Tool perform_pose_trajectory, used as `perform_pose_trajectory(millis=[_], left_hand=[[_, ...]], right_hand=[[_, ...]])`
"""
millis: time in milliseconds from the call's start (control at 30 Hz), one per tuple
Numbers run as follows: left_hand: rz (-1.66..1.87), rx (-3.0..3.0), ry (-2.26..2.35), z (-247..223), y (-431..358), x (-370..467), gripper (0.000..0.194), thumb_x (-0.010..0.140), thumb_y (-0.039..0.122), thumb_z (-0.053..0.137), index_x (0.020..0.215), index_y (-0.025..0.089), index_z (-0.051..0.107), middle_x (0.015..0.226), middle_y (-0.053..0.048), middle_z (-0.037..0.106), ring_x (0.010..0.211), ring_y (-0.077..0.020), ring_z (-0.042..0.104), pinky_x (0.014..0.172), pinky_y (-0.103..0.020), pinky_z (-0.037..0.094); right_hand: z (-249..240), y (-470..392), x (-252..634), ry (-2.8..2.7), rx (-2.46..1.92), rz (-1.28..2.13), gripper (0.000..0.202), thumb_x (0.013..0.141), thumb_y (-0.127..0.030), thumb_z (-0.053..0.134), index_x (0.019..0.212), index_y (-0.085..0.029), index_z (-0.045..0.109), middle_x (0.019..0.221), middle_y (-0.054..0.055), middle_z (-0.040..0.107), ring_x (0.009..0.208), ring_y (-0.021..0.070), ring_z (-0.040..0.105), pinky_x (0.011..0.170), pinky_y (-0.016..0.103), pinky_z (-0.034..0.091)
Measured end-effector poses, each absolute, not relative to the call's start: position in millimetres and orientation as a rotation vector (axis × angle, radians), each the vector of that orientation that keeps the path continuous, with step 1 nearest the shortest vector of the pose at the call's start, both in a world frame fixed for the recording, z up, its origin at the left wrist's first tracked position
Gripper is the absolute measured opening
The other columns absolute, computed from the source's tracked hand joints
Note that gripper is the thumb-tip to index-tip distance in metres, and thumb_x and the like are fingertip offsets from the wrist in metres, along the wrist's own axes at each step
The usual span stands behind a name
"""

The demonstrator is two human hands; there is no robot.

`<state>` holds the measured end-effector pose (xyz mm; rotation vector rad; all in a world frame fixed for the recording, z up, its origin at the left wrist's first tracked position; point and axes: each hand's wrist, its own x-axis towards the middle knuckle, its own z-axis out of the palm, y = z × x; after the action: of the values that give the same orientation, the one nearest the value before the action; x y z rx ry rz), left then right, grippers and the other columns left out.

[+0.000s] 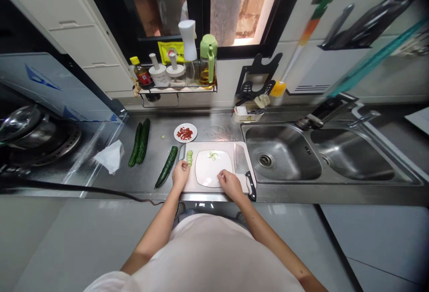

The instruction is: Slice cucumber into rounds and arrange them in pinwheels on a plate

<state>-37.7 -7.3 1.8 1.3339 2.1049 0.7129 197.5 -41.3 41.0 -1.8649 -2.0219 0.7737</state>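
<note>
My left hand is at the left side of the white cutting board, its fingertips pinched against the near end of a row of cucumber slices. Whether a slice is between them is too small to tell. Over the right edge of a white square plate is my right hand, fingers curled together; anything inside them is hidden. Several cucumber slices form a fan near the plate's far side. A kitchen knife with a black handle lies right of the plate. Beside the row rests a slim grey-handled tool.
One cucumber lies left of the board, two more cucumbers farther left. A small plate holds chopped red pieces. A double sink is at right, a pot on the stove at left. Condiments stand on a wall rack.
</note>
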Motion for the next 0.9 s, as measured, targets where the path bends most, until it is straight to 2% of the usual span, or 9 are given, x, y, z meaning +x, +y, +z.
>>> perform_pose_trajectory(millis=[233,367,567,733,900], left_hand=[[1.067,1.120,1.637,21.9,2.7,-32.3,0.022,0.071,0.026,0.066,0.090,0.017,0.058,0.076,0.000,0.062,0.071,-0.0113,0.059,0.072,-0.023,0.048],[1.109,1.162,1.398,47.1,1.5,-25.5,0.030,0.071,0.026,0.068,0.098,0.018,0.057,0.075,0.001,0.060,0.072,-0.0105,0.059,0.072,-0.023,0.047],[1.014,1.327,1.287,81.8,-7.1,-14.0,0.038,0.075,0.032,0.069,0.108,0.019,0.054,0.080,0.000,0.061,0.074,-0.0106,0.059,0.070,-0.022,0.045],[0.973,1.375,1.205,98.3,-12.3,-5.8,0.040,0.075,0.036,0.069,0.107,0.019,0.052,0.079,0.000,0.059,0.075,-0.0113,0.058,0.068,-0.022,0.042],[1.077,1.271,1.201,99.1,-14.3,-2.2,0.041,0.069,0.033,0.073,0.102,0.018,0.053,0.080,0.001,0.057,0.070,-0.0089,0.054,0.065,-0.021,0.040]], right_hand=[[49.3,-28.5,196.6,-1.907,-1.753,0.824,0.021,0.090,-0.033,0.046,0.087,-0.020,0.063,0.069,0.000,0.060,0.066,0.0146,0.053,0.060,0.023,0.033],[71.4,-11.7,189.6,-1.849,-1.591,0.843,0.019,0.088,-0.032,0.049,0.090,-0.020,0.064,0.077,0.001,0.064,0.071,0.0149,0.056,0.067,0.024,0.039],[104.5,0.7,176.3,-1.934,-1.297,0.879,0.019,0.088,-0.029,0.053,0.101,-0.020,0.065,0.096,0.004,0.066,0.089,0.0167,0.058,0.082,0.028,0.043],[109.8,1.2,170.2,-2.050,-1.151,0.858,0.012,0.088,-0.023,0.055,0.091,-0.020,0.066,0.096,0.005,0.065,0.095,0.0172,0.056,0.088,0.030,0.040],[102.3,1.3,169.8,-1.942,-1.213,0.887,0.010,0.085,-0.020,0.055,0.081,-0.019,0.064,0.084,0.002,0.065,0.085,0.0166,0.057,0.081,0.029,0.042]])
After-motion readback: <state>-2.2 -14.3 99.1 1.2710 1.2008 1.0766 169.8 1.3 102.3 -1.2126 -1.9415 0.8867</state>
